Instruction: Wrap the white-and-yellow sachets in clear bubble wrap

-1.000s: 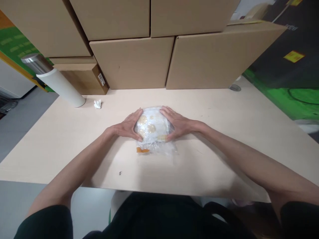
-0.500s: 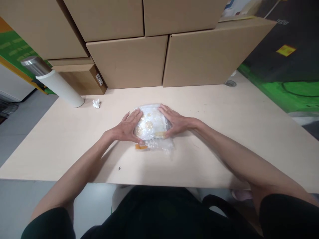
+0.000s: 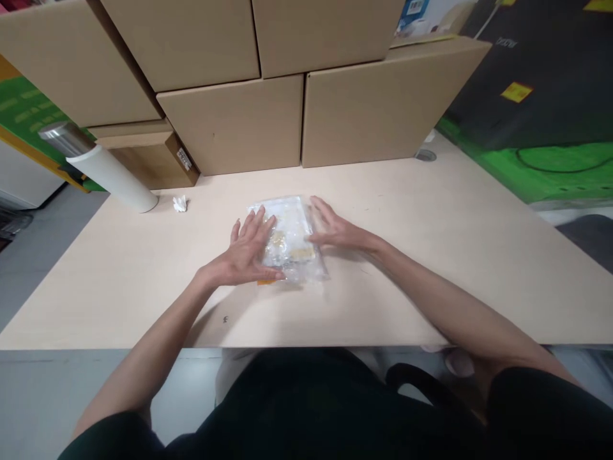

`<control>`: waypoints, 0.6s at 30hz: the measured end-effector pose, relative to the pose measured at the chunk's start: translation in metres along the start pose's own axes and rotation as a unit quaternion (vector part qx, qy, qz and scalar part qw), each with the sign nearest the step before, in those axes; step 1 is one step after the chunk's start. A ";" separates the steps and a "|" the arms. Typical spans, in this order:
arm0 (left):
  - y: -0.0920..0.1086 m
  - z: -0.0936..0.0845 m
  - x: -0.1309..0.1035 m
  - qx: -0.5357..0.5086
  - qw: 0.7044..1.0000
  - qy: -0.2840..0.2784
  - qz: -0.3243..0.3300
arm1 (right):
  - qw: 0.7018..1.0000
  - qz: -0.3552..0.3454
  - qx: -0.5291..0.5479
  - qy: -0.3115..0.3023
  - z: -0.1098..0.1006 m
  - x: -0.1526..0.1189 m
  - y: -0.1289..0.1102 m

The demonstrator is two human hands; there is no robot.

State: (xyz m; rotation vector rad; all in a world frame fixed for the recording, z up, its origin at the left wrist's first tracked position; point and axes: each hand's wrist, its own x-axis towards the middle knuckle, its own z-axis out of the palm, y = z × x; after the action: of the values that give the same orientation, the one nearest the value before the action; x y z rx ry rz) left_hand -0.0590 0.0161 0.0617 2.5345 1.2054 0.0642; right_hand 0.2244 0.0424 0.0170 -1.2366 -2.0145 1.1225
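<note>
A white packet with yellowish patches, in clear crinkled plastic (image 3: 289, 225), lies flat on the pale wooden table (image 3: 383, 287). My left hand (image 3: 246, 249) rests on the packet's left side with its fingers spread, the thumb along the near edge. At the packet's right edge is my right hand (image 3: 335, 229), fingers apart, thumb near or on the plastic; whether it touches is hard to tell. A bit of orange (image 3: 266, 282) shows beneath my left thumb.
Large cardboard boxes (image 3: 234, 128) stand stacked along the table's back. A white roll with a metal cylinder (image 3: 115, 179) and a crumpled white scrap (image 3: 181, 204) are at the left. A dark case (image 3: 531, 76) stands beyond the right side.
The camera view has shifted slightly. My left hand has spread further over the packet, and my right hand has loosened from its right side. The packet looks flatter and a little turned.
</note>
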 end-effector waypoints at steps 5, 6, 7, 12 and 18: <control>0.041 0.026 0.005 -0.005 0.999 0.010 -0.035 | 0.954 0.114 0.234 0.149 0.011 -0.013 0.001; 0.045 0.034 0.009 0.005 0.999 0.014 -0.043 | 0.944 0.135 0.263 0.145 0.013 -0.013 0.000; 0.048 0.042 0.013 0.014 0.999 0.024 -0.046 | 0.935 0.152 0.288 0.137 0.015 -0.013 -0.002; 0.044 0.065 0.019 0.002 0.993 0.114 -0.020 | 0.885 0.172 0.415 0.126 0.015 -0.011 -0.008; 0.038 0.066 0.007 -0.113 0.982 0.148 0.023 | 0.891 0.160 0.407 0.123 0.015 -0.013 -0.007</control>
State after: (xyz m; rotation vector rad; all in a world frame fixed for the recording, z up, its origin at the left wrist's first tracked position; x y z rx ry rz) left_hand -0.0143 -0.0186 0.0108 2.4082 1.1648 0.5742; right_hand 0.2154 0.0231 0.0147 -1.1684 -0.9635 1.6312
